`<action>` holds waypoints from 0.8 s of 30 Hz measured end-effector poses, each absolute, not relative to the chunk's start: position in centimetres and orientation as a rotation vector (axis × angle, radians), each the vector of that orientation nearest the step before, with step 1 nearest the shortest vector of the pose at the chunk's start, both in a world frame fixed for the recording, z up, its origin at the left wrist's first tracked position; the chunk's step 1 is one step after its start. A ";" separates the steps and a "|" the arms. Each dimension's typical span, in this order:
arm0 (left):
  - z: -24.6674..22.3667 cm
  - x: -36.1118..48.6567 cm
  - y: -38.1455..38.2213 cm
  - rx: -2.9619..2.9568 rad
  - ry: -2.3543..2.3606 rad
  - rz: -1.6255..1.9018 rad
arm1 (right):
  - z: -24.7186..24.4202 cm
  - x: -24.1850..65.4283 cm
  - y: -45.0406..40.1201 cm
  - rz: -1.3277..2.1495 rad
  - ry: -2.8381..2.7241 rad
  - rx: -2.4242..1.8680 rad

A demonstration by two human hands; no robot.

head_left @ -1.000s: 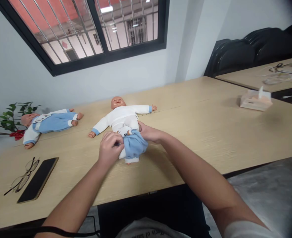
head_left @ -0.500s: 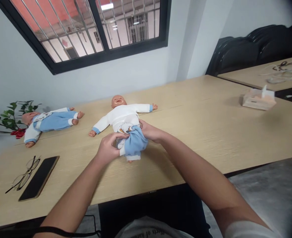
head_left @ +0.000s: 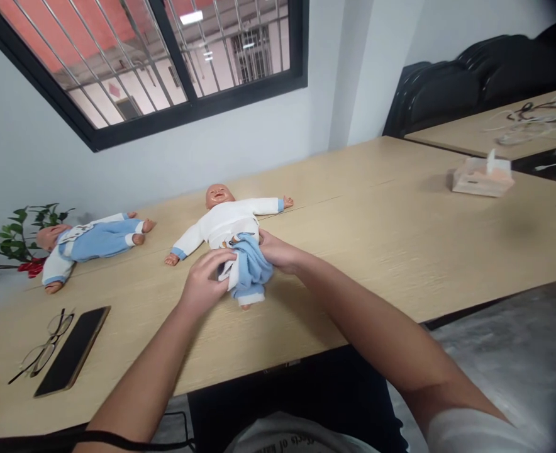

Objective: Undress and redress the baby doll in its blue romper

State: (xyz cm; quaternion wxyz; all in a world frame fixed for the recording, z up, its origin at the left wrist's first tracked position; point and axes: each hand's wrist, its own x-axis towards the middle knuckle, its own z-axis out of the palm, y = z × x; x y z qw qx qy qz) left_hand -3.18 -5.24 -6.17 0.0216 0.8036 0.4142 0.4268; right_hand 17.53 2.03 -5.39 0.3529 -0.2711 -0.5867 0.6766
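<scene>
A baby doll in a white top with blue cuffs lies on its back on the table, head toward the wall and arms spread. Light blue pants with white cuffs are bunched around its legs, and one foot shows below a cuff. My left hand grips the pants at their left side, thumb and fingers closed on the cloth. On the other side, my right hand is closed on the waist edge of the pants beside the doll's hip. Its fingertips are partly hidden behind the cloth.
A second doll in blue and white lies at the left by a plant. Eyeglasses and a phone rest at the near left. A tissue box stands at the right; stacked black chairs are behind.
My hands still hold the pants, whose blue cloth has shifted and is folded differently. The whole view has moved slightly, so the dolls and table appear farther left.
</scene>
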 end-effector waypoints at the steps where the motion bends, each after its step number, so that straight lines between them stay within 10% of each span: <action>1: -6.2 -3.2 -5.2 2.495 1.304 1.303 | -5.4 17.5 1.9 1.757 -1.488 -0.698; 24: -6.1 -2.3 -5.2 2.589 1.515 1.157 | -5.5 16.5 1.3 2.120 -1.147 -0.645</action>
